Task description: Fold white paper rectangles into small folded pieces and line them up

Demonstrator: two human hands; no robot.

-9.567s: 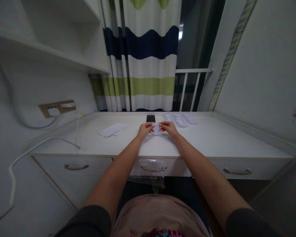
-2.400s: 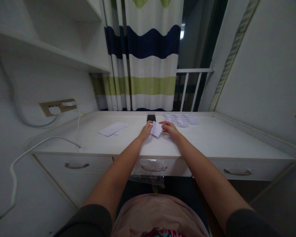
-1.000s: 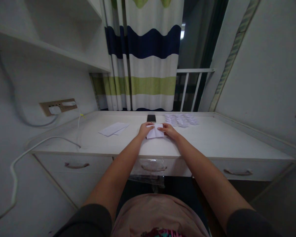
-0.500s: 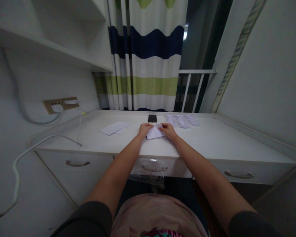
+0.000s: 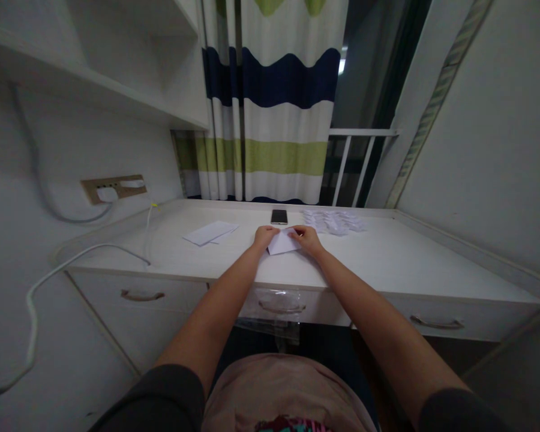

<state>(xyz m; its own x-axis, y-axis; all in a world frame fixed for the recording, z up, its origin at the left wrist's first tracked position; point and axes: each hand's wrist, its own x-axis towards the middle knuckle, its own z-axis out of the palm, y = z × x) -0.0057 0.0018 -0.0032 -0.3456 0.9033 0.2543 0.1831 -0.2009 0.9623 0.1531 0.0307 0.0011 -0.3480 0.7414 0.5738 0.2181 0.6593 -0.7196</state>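
On the white desk (image 5: pixel 414 255) lay flat paper sheets (image 5: pixel 210 232), a dark phone (image 5: pixel 279 216) and, to its right, clustered small pale pieces (image 5: pixel 335 223).

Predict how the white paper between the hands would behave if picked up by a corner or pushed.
The white paper looks thin, so it is probably light and may flex a little when lifted. Its lower edge looks straight rather than drooping, so it might be fairly crisp. Being broad and flat, it would likely slide or buckle rather than roll.
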